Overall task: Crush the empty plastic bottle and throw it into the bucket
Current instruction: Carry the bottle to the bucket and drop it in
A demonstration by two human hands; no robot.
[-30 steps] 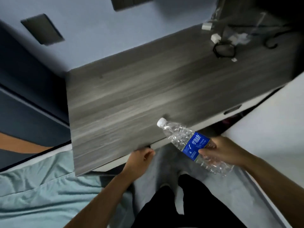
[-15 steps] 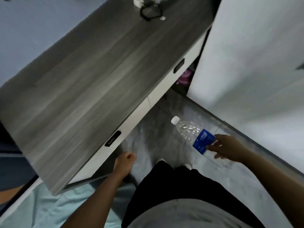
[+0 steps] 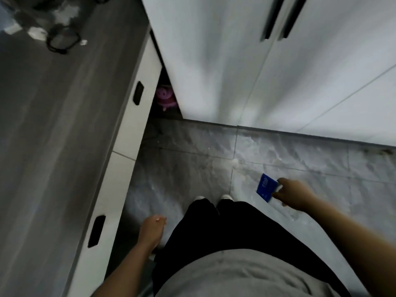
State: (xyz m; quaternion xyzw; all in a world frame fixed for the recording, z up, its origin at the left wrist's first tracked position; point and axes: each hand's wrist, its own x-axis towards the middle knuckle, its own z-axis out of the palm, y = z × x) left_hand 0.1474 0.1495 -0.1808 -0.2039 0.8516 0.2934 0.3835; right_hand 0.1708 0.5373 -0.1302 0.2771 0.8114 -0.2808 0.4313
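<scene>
Bottle (image 3: 266, 188) lower, gripped in right hand (image 3: 294, 195); left hand (image 3: 152, 229) loosely curled, empty, beside desk (image 3: 53, 129).

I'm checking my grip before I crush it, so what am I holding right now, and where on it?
The right hand holds the plastic bottle around its middle, at the blue label. The left hand holds nothing.

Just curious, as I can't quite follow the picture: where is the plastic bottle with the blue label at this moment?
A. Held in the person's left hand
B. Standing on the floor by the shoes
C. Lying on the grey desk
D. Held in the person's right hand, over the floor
D: the right hand grips the bottle at its blue label above the tiled floor; the left hand holds nothing.
</scene>
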